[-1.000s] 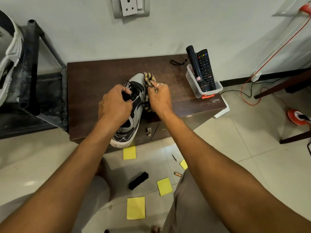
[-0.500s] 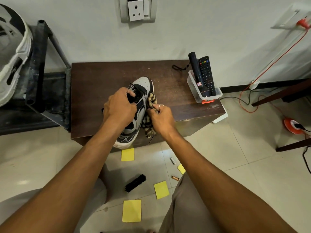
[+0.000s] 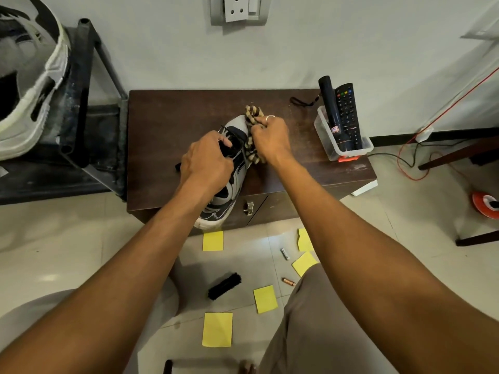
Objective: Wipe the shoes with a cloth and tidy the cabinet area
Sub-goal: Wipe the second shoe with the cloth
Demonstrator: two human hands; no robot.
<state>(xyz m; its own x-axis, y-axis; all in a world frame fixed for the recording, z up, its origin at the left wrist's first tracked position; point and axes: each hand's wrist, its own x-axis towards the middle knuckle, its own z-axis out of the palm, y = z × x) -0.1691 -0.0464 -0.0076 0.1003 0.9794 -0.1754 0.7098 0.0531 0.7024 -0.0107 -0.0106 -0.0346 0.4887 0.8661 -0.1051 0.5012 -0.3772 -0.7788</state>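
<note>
A grey, white and black sneaker [image 3: 228, 195] lies on the dark brown cabinet top [image 3: 167, 122], its heel overhanging the front edge. My left hand [image 3: 208, 163] grips the sneaker across its laces and tongue. My right hand [image 3: 270, 140] grips a bunched brown-and-cream striped cloth [image 3: 252, 114] against the shoe's toe side. A second white shoe [image 3: 29, 85] sits on the black rack at far left.
A clear tub [image 3: 328, 143] with a torch and a TV remote [image 3: 347, 109] stands on the cabinet's right end. On the floor lie a black brush [image 3: 224, 286], yellow sticky notes [image 3: 217, 329], two batteries [image 3: 285, 254] and red cable [image 3: 413, 168].
My right hand with the cloth slid back along the shoe's side toward me, then forward again to the toe. My left hand kept its hold on the sneaker.
</note>
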